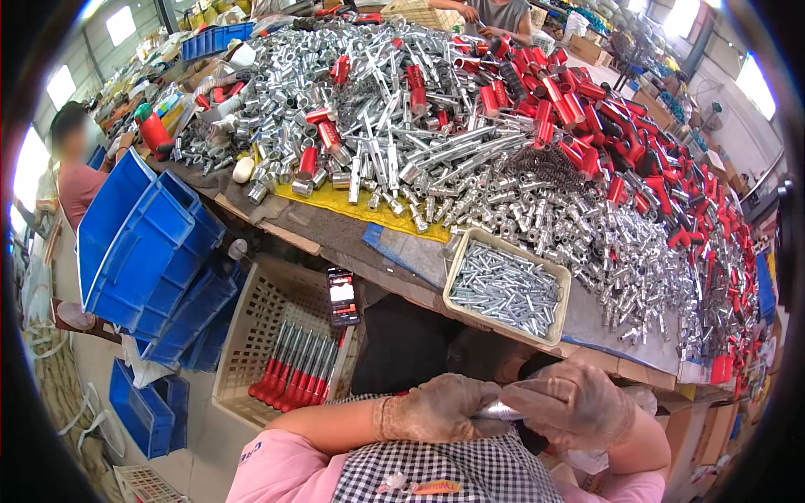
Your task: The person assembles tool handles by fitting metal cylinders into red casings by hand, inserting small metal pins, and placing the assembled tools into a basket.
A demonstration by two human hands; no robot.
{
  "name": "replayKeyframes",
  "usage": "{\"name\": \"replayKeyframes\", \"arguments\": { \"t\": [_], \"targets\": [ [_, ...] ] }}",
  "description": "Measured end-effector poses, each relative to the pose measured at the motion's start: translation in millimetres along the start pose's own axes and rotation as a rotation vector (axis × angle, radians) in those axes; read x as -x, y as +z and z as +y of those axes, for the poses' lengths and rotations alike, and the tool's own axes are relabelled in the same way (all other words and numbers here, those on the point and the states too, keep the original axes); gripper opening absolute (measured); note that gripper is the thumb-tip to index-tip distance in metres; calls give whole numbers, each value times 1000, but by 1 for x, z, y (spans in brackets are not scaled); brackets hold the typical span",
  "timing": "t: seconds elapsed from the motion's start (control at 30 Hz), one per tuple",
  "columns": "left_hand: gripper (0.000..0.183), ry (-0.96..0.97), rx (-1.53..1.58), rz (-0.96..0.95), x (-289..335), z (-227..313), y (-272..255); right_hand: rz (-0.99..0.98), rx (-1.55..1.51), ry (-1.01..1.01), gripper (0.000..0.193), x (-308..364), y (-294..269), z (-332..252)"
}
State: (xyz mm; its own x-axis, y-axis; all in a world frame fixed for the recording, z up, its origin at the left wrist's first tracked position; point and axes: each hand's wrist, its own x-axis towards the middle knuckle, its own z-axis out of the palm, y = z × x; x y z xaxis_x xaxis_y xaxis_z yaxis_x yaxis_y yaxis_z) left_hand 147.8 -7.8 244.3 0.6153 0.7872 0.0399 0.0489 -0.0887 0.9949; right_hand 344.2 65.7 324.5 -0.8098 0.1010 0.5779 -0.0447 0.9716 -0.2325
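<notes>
The left hand (444,407) is clamped around a short silver metal piece (500,411), which sits between the two hands. The right hand (579,406) curls against the piece's other side; its fingers hide whether it grips. Just ahead of the hands, at the counter's (591,323) edge, stands a cream tray (495,326) of small metal pins (503,289). Farther beyond them lie heaped silver parts (470,197), with red pieces (579,109) toward the right. To the left hand's left, a beige crate (272,295) holds a row of red-handled rods (293,373), near a phone (343,298). Blue bins (138,260) stand farther left.
</notes>
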Motion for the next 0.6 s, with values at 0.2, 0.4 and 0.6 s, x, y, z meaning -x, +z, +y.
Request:
{"name": "replayKeyframes", "arguments": {
  "t": [0.2,0.4,0.6],
  "targets": [
    [44,-92,-175,-159,-3,9,-8,-449,68,653,47,-4,-28,-18],
    [42,-74,-165,-140,-4,14,-7,-504,-110,317,57,8,-9,-9],
    [35,-83,-298,-114,1,5,-7,-418,-229,545,48,14,-5,-17]
  ]
}}
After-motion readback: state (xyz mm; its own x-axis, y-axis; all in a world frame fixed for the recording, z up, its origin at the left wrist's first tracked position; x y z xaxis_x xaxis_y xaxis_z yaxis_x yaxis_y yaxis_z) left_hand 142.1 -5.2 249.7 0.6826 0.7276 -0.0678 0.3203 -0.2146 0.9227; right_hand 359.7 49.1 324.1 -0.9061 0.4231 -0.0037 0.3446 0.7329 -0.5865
